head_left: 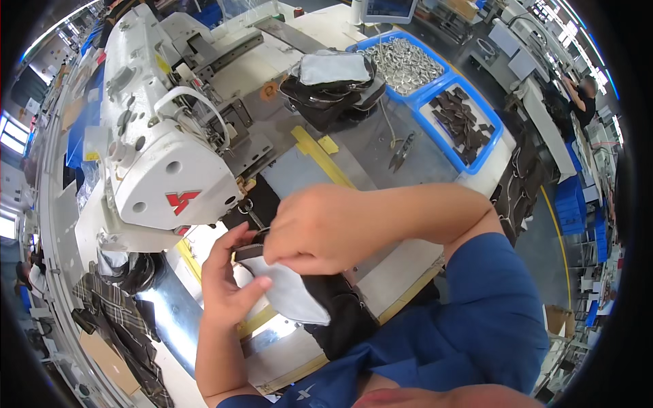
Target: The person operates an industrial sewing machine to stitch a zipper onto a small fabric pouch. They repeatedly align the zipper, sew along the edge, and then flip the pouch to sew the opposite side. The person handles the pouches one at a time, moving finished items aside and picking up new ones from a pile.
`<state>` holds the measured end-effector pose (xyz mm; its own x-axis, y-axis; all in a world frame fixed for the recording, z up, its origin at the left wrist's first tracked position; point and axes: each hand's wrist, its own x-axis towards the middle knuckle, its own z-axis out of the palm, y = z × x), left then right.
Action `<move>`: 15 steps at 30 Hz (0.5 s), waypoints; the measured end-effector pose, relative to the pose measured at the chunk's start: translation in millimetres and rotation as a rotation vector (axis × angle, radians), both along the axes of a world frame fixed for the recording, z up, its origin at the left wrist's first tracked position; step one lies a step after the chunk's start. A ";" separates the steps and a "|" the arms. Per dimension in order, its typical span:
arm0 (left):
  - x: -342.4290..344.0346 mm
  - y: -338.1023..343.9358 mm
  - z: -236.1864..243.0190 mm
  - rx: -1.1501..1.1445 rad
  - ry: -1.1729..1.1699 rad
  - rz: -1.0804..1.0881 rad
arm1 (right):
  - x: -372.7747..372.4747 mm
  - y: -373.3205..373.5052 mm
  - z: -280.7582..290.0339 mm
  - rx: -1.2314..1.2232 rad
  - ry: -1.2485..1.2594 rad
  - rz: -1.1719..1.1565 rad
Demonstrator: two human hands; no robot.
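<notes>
In front of me is a black fabric bag piece (pixel 340 313) with a light grey panel (pixel 296 299) and a dark zippered edge (pixel 248 253). My left hand (pixel 228 285) grips its left side, thumb on the grey panel and fingers curled at the top edge. My right hand (pixel 306 228) is closed at that same edge, its fingertips hidden under the knuckles. Both hands are just below the head of a white sewing machine (pixel 149 163), beside a metal chain (pixel 252 214) on black material.
Behind lie stacked black pieces (pixel 326 92), thread snips (pixel 401 153), and blue trays holding metal rings (pixel 401 64) and dark tabs (pixel 456 119). Plaid fabric (pixel 119 313) is at left, dark material (pixel 517 177) at right. Another person (pixel 581 98) works at the far right.
</notes>
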<state>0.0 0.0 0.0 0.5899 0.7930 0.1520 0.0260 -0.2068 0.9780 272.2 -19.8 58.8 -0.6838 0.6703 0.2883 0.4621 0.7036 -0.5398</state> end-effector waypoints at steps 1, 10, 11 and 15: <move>-5.4 -0.4 -1.7 -0.023 0.046 0.080 | -4.8 4.1 -5.6 -0.025 0.075 -0.045; 9.1 5.8 -39.4 0.052 0.251 0.221 | -13.9 12.1 -83.9 -0.245 0.426 -0.379; 4.9 2.7 -41.5 -0.001 0.263 0.263 | -16.5 11.3 -83.0 -0.227 0.437 -0.384; 4.4 5.1 -35.3 0.301 0.232 0.340 | -15.9 14.0 -71.3 -0.243 0.232 -0.345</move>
<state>4.4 5.1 -35.3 0.3510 0.8875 0.2986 0.3501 -0.4202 0.8372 256.3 -5.7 -12.5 -0.3457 0.9137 0.2136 0.4940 0.3708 -0.7864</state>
